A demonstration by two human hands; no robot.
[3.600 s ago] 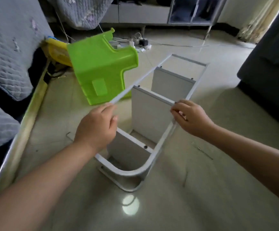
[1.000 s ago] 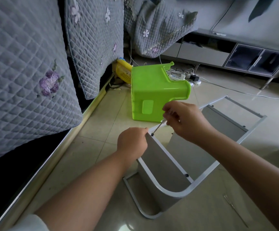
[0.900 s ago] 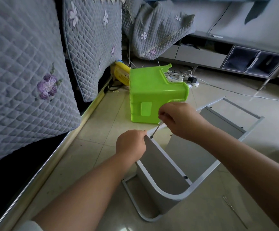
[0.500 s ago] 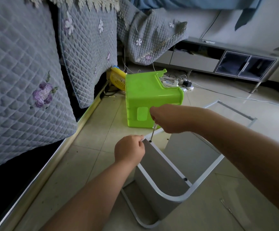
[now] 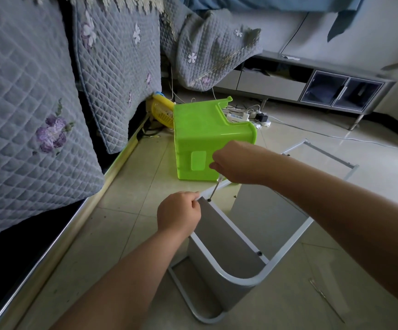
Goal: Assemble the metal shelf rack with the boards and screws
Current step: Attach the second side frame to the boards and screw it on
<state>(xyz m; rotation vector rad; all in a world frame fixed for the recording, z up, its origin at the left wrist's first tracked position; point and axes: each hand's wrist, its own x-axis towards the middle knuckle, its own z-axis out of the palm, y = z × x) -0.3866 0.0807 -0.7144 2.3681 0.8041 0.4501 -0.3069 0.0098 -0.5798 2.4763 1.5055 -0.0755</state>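
The white metal shelf rack (image 5: 288, 246) lies on its side on the tiled floor, with grey boards (image 5: 224, 236) set between its rails. My left hand (image 5: 179, 214) grips the near rail at the corner of the nearest board. My right hand (image 5: 234, 163) holds a thin screwdriver (image 5: 215, 189) pointing down, its tip on a dark screw (image 5: 209, 200) in that rail. A second dark screw (image 5: 259, 253) shows on the opposite rail of the same board.
A bright green plastic stool (image 5: 205, 141) lies on its side just behind the rack. A sofa with grey quilted covers (image 5: 38, 115) and a metal base edge runs along the left. A power strip with cables (image 5: 240, 116) and a low TV cabinet (image 5: 312, 84) stand behind.
The view turned left from the rack's middle to its near rail. My right hand brought the screwdriver over and tilted it from slanted to nearly upright on the screw. My left hand stayed on the rail.
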